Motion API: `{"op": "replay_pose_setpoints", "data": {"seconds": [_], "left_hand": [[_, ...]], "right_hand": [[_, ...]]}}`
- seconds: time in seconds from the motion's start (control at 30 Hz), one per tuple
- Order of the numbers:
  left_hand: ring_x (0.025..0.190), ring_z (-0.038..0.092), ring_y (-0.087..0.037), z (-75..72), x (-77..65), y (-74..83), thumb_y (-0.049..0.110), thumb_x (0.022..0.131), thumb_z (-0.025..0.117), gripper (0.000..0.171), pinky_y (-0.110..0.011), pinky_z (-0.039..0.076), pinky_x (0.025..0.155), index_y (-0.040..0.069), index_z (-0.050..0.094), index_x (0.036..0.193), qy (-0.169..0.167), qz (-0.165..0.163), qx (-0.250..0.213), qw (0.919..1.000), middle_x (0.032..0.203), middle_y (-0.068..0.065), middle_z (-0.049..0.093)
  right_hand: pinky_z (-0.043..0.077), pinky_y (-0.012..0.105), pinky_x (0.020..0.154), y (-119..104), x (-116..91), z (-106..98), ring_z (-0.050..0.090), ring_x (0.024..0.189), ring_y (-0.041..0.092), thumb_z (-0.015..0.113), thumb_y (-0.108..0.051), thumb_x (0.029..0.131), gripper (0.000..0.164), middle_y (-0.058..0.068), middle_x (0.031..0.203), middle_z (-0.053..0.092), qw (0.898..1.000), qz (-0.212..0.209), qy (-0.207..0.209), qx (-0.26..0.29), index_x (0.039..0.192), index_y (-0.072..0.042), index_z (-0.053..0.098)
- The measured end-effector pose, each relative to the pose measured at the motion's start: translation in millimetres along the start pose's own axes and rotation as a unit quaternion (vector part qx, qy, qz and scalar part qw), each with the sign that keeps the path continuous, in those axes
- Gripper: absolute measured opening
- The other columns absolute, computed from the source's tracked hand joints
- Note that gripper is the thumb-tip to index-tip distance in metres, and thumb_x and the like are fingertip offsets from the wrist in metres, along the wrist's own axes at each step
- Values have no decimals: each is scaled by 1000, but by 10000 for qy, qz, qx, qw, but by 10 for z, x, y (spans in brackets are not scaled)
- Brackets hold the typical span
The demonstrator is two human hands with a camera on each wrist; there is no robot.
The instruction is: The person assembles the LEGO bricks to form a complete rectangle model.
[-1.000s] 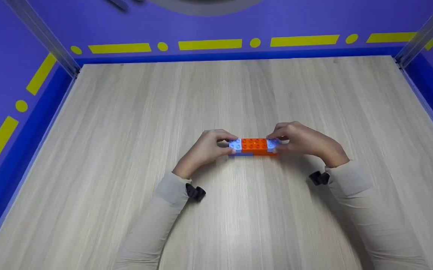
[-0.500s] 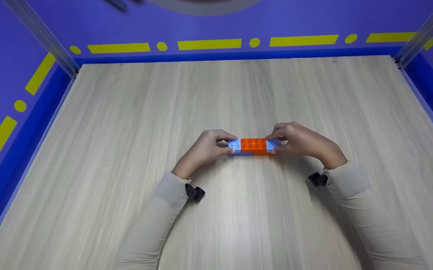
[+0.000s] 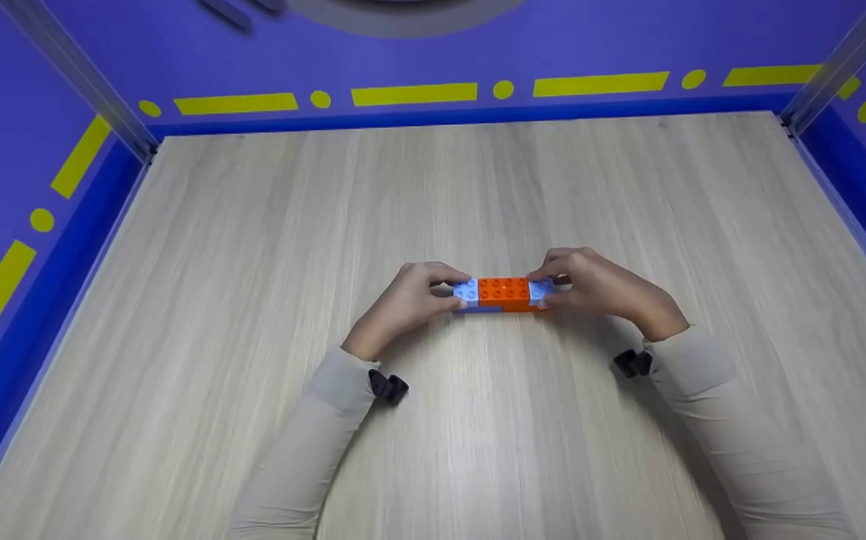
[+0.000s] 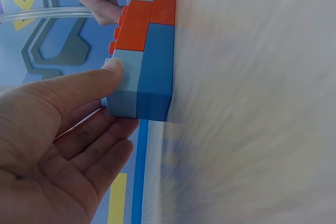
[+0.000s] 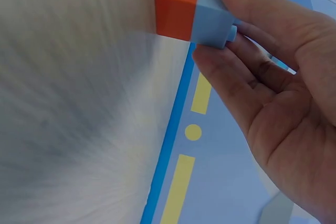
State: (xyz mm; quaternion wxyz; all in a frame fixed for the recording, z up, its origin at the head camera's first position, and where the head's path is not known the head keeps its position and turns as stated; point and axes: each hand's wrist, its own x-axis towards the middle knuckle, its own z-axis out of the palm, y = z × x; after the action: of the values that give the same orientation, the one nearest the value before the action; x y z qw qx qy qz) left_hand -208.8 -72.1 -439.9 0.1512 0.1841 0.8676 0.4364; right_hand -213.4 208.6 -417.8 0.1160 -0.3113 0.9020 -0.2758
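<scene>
A two-layer row of toy building bricks sits on the table in front of the person. On top, an orange brick lies between two light-blue bricks, the left one and the right one. Beneath them, a darker blue brick and another orange brick stand end to end. The left hand pinches the left light-blue brick between thumb and fingers. At the other end the right hand pinches the right light-blue brick, its thumb on the near side.
The wood-grain table is bounded by a blue back wall with yellow markings and by side walls. Metal posts rise at the back corners. A black wrist camera sits at the left cuff, another at the right.
The head view has shifted slightly. Both hands keep the same pinch at the two ends of the brick row, which looks unchanged.
</scene>
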Motion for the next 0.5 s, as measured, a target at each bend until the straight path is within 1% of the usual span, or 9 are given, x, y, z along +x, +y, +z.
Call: {"op": "replay_pose_setpoints", "data": {"seconds": [0.17, 0.37, 0.5], "left_hand": [[114, 59, -18, 0, 5, -8, 8, 85, 71, 34, -33, 47, 102, 11, 69, 119, 47, 52, 22, 10000, 121, -3, 66], [115, 59, -18, -2, -20, -6, 9, 86, 71, 33, -34, 46, 103, 12, 69, 119, 81, 139, 171, 9997, 123, -3, 65], [114, 60, -18, -6, -36, 9, 8, 86, 70, 33, -34, 47, 101, 11, 69, 119, 88, 286, 280, 9992, 122, -4, 66]], "right_hand": [[55, 38, 86, 32, -21, 29, 61, 95, 19, 74, -7, 82, 36, 6, 100, 63, 9997, 66, 121, 216, 117, -3, 69], [55, 37, 84, 59, -39, 62, 60, 94, 17, 75, -14, 83, 37, 4, 104, 63, 9997, 71, 201, 149, 119, -6, 68], [55, 37, 86, 69, -65, 65, 61, 97, 17, 75, -15, 83, 37, 4, 106, 64, 9997, -65, 194, 116, 119, -7, 68]]}}
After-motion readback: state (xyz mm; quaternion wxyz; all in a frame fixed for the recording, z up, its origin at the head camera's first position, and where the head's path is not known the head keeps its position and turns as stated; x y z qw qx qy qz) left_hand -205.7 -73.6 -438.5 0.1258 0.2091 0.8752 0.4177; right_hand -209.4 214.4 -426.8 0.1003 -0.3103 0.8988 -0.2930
